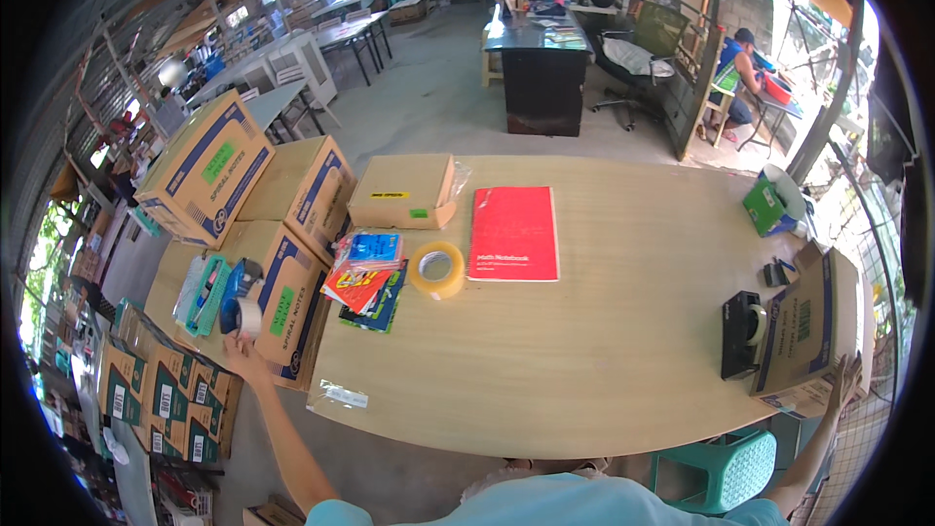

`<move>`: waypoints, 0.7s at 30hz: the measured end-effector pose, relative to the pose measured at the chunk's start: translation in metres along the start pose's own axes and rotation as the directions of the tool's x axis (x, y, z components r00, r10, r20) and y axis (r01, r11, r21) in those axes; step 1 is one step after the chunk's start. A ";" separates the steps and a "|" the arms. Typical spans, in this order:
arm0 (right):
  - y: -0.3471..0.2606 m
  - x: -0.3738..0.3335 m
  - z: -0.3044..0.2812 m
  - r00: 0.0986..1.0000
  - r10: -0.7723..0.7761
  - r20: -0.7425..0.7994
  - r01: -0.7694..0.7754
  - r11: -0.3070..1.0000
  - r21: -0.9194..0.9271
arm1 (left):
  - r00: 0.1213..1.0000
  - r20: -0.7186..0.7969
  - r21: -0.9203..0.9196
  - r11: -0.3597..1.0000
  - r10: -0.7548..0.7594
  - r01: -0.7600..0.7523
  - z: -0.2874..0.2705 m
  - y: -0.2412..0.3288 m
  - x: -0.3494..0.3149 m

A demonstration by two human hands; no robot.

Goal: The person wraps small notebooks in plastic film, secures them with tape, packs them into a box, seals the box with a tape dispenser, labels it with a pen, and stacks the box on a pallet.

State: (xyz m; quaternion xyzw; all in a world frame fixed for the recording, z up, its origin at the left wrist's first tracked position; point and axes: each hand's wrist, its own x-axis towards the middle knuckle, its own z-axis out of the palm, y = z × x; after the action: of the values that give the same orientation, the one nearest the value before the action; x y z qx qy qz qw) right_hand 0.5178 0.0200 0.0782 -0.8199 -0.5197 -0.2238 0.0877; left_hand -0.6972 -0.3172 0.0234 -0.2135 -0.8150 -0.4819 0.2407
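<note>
Grey floor (419,117) runs under a wide tan table (633,351) and a black desk (542,93). Brown boxes (292,278) stand at left. Another box (808,341) sits on the table's right end, the right hand (849,380) spread on it. The left hand (242,351) is at a blue tape holder (230,313); I can't tell if it pinches.

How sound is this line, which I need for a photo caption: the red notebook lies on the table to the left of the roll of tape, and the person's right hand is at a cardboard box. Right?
Not quite: in the head view, the red notebook lies on the table to the right of the roll of tape, and the person's right hand is at a cardboard box.
</note>
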 end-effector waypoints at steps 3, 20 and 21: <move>0.033 -0.024 0.017 0.986 -0.072 -0.149 0.102 0.973 0.207 | 0.982 0.164 -0.378 0.925 0.092 -0.023 0.050 0.112 -0.069; 0.017 -0.044 -0.010 0.823 -0.016 -0.568 0.366 0.779 0.509 | 0.410 0.261 -0.965 0.234 0.874 0.116 0.090 0.907 -0.738; 0.016 -0.047 -0.013 0.838 -0.018 -0.546 0.356 0.777 0.520 | 0.376 0.183 -0.981 0.192 0.909 0.014 0.089 0.918 -0.757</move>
State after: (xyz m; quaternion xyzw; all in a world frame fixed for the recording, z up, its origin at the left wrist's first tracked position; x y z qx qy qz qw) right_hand 0.5117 -0.0300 0.0700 -0.6003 -0.6026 -0.2640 0.4547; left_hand 0.4184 0.0819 0.1598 -0.7593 -0.2939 -0.5622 -0.1453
